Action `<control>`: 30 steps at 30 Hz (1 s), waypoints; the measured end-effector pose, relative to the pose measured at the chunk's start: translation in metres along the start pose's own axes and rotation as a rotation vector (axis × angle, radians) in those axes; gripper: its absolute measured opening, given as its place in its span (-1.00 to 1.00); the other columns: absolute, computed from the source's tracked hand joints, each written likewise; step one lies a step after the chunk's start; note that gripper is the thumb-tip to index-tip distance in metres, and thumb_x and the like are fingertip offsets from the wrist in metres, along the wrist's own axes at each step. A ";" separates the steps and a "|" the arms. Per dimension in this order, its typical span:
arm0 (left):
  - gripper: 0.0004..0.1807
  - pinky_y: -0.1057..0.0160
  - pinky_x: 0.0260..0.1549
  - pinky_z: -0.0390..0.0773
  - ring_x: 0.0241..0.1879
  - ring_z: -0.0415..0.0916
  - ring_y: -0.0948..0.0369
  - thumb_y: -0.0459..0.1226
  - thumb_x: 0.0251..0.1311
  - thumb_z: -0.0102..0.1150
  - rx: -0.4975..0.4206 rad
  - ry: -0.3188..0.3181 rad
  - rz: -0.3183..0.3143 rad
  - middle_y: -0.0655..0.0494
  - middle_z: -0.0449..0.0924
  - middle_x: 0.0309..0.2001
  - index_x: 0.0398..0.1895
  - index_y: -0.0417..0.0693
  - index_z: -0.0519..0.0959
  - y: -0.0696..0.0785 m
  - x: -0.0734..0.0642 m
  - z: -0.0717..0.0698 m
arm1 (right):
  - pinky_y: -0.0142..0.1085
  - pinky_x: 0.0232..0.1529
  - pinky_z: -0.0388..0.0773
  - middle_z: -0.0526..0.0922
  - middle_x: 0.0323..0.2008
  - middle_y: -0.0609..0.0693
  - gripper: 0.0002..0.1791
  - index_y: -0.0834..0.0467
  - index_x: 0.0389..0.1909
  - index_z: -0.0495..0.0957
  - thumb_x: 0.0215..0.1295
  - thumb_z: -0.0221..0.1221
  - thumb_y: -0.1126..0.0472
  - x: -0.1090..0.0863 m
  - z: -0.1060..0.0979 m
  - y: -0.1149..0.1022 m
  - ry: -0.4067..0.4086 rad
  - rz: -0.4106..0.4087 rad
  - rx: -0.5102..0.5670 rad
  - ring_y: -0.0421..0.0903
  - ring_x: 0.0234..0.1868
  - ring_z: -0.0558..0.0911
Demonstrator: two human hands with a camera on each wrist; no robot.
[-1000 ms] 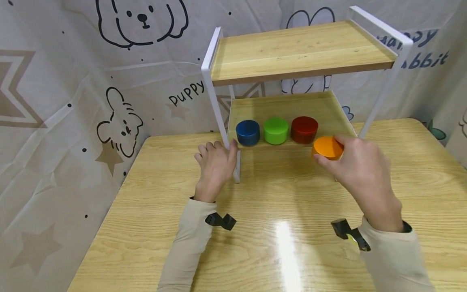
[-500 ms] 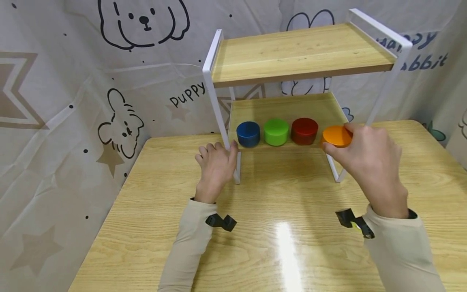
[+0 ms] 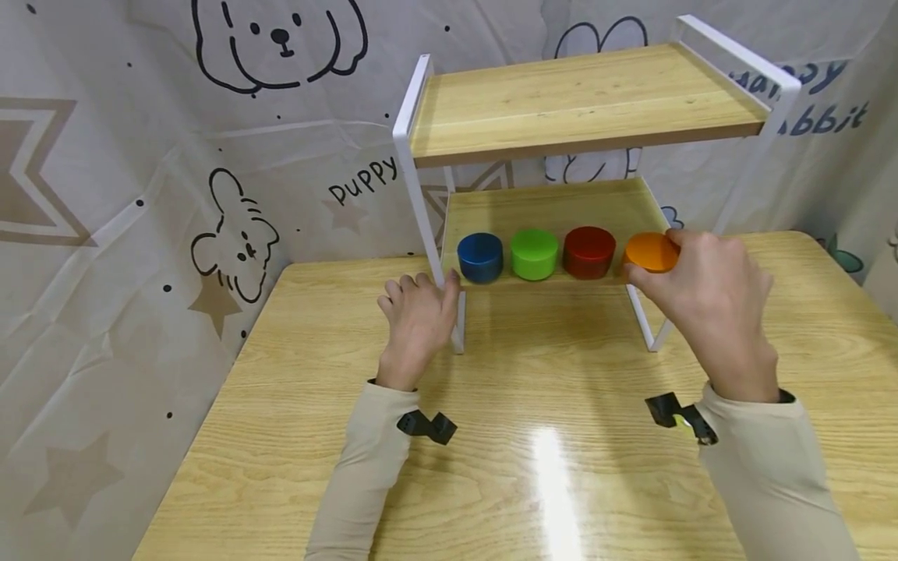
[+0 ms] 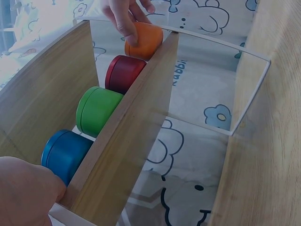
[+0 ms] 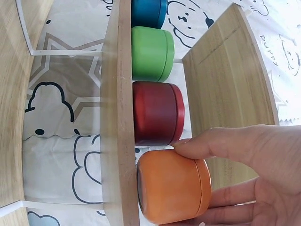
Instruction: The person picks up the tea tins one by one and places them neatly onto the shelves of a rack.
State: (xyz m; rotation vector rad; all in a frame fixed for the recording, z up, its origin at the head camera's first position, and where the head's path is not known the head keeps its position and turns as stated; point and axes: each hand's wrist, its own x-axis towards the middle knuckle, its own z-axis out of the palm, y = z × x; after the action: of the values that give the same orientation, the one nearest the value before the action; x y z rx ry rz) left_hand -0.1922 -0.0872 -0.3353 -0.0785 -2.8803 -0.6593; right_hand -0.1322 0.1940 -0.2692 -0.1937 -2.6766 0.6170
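Note:
My right hand (image 3: pixel 715 300) pinches an orange round lidded tin (image 5: pixel 171 186) between thumb and fingers, at the right end of the lower shelf board (image 3: pixel 547 204). The tin's base is close over that board, slightly tilted in the right wrist view. To its left stand a red tin (image 3: pixel 589 253), a green tin (image 3: pixel 534 255) and a blue tin (image 3: pixel 480 259), upright in a row along the front edge. My left hand (image 3: pixel 418 323) holds the left front post of the two-tier shelf (image 3: pixel 418 199), its thumb close to the blue tin.
The upper board (image 3: pixel 582 101) spans above the row of tins. White metal legs stand on the wood-grain table (image 3: pixel 337 436). Behind hangs a pale curtain (image 3: pixel 140 327) printed with cartoon animals and stars.
My right hand has carried the orange tin rightward and up, from in front of the lower board to the row's right end beside the red tin. The left hand stays on the post.

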 end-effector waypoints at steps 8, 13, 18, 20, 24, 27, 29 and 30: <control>-0.32 -0.04 -0.20 0.14 -0.24 0.19 -0.13 0.14 0.44 -0.51 -0.002 0.007 0.001 -0.17 0.35 -0.35 -0.42 -0.26 0.40 0.000 -0.001 0.000 | -0.05 -0.71 0.27 0.51 -0.54 0.26 -0.58 0.33 -0.43 0.53 0.09 0.21 -0.03 0.008 0.003 0.000 -0.004 -0.006 -0.015 0.17 -0.58 0.42; -0.32 -0.03 -0.21 0.12 -0.25 0.17 -0.13 0.14 0.44 -0.51 -0.005 0.000 0.001 -0.16 0.33 -0.36 -0.44 -0.25 0.39 0.000 -0.001 -0.001 | -0.05 -0.72 0.26 0.49 -0.58 0.24 -0.58 0.33 -0.47 0.51 0.08 0.21 -0.02 0.015 0.002 -0.001 -0.021 0.003 -0.019 0.16 -0.60 0.41; -0.31 -0.03 -0.21 0.10 -0.25 0.16 -0.12 0.15 0.44 -0.53 -0.011 -0.013 0.002 -0.15 0.32 -0.35 -0.43 -0.24 0.39 0.001 0.000 -0.001 | -0.03 -0.70 0.29 0.51 -0.55 0.28 -0.53 0.36 -0.47 0.50 0.07 0.23 -0.06 0.020 -0.001 -0.002 -0.042 0.023 -0.037 0.19 -0.58 0.44; -0.31 -0.03 -0.20 0.10 -0.24 0.16 -0.12 0.15 0.44 -0.52 -0.011 -0.015 0.003 -0.15 0.32 -0.35 -0.42 -0.25 0.39 0.002 0.001 -0.002 | -0.02 -0.69 0.30 0.50 -0.55 0.29 -0.51 0.37 -0.49 0.50 0.07 0.23 -0.06 0.021 -0.002 -0.002 -0.048 0.027 -0.043 0.20 -0.57 0.44; -0.32 -0.04 -0.20 0.10 -0.23 0.17 -0.12 0.14 0.45 -0.51 -0.007 -0.015 -0.002 -0.16 0.32 -0.34 -0.42 -0.26 0.40 0.002 0.001 -0.002 | -0.02 -0.66 0.30 0.47 -0.57 0.26 -0.53 0.36 -0.50 0.50 0.08 0.22 -0.05 0.023 -0.002 -0.002 -0.067 0.035 -0.052 0.18 -0.57 0.43; -0.31 -0.04 -0.19 0.10 -0.23 0.17 -0.13 0.14 0.45 -0.52 -0.006 -0.019 -0.006 -0.16 0.33 -0.33 -0.41 -0.26 0.40 0.001 0.000 -0.002 | -0.02 -0.64 0.31 0.47 -0.56 0.26 -0.53 0.36 -0.45 0.52 0.09 0.22 -0.05 0.025 0.000 -0.003 -0.085 0.041 -0.061 0.18 -0.55 0.43; -0.31 -0.03 -0.19 0.09 -0.22 0.17 -0.13 0.14 0.45 -0.52 -0.007 -0.022 -0.008 -0.17 0.33 -0.32 -0.41 -0.26 0.40 0.001 0.000 -0.002 | 0.00 -0.62 0.31 0.48 -0.54 0.28 -0.53 0.36 -0.41 0.52 0.10 0.22 -0.05 0.025 0.002 -0.003 -0.094 0.041 -0.067 0.20 -0.53 0.44; -0.31 -0.03 -0.19 0.09 -0.22 0.17 -0.13 0.14 0.45 -0.53 -0.007 -0.024 -0.008 -0.17 0.33 -0.32 -0.41 -0.26 0.40 0.000 0.000 -0.001 | 0.01 -0.61 0.31 0.48 -0.53 0.29 -0.53 0.37 -0.39 0.53 0.10 0.22 -0.05 0.026 0.002 -0.003 -0.096 0.039 -0.069 0.21 -0.52 0.44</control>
State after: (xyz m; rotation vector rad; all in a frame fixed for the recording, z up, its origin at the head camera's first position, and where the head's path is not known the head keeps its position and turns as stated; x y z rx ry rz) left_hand -0.1918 -0.0877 -0.3340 -0.0766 -2.9027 -0.6747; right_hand -0.1567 0.1960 -0.2610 -0.2420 -2.7951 0.5594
